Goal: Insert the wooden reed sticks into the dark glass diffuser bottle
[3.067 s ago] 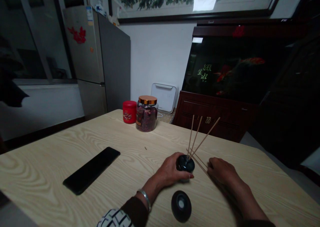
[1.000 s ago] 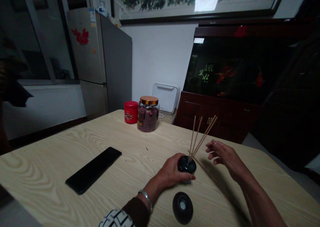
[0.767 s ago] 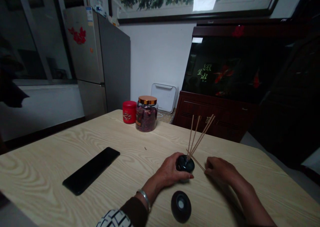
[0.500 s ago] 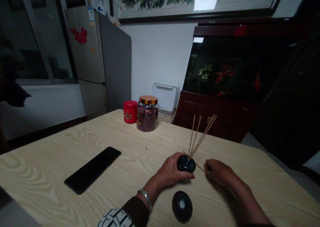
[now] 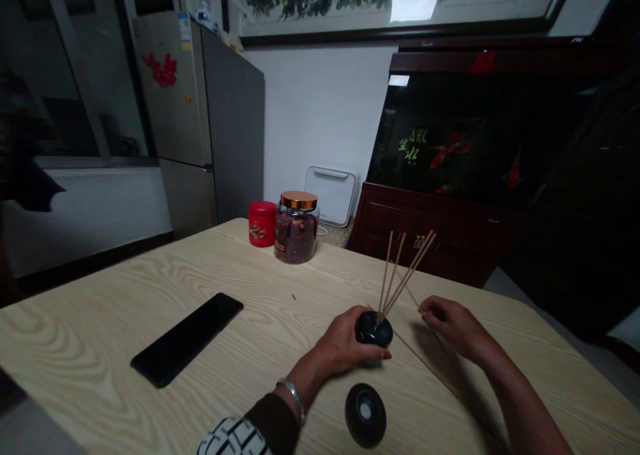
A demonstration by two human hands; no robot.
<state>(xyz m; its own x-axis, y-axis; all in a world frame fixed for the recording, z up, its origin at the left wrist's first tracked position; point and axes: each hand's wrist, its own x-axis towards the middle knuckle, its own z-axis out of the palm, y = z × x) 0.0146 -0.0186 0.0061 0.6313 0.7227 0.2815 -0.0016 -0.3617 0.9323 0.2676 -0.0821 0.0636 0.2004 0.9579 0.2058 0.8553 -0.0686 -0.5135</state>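
Fingers of my left hand [image 5: 345,341] wrap round a small dark glass diffuser bottle [image 5: 373,335] standing on the table. Several thin reed sticks [image 5: 400,288] fan up out of its neck, leaning mostly right. To the right of the bottle, my right hand [image 5: 453,321] is raised off the table, thumb and fingers pinched on one thin stick [image 5: 413,299] that slants up toward the other reeds. Beneath, another stick [image 5: 425,361] lies on the tabletop, running from beside the bottle toward the lower right. A dark round cap [image 5: 365,415] with a pale centre lies in front of the bottle.
On the wood-grain table [image 5: 210,415] a black phone [image 5: 187,338] lies at the left. A red canister [image 5: 262,224] and a copper-lidded glass jar [image 5: 296,231] stand at the back. A tiny stick fragment [image 5: 294,297] lies mid-table. A person's dark clothing [image 5: 33,181] shows at far left.
My right hand has lifted from the tabletop and moved slightly right and away, with one stick pinched in it. My left hand keeps hold of the bottle.
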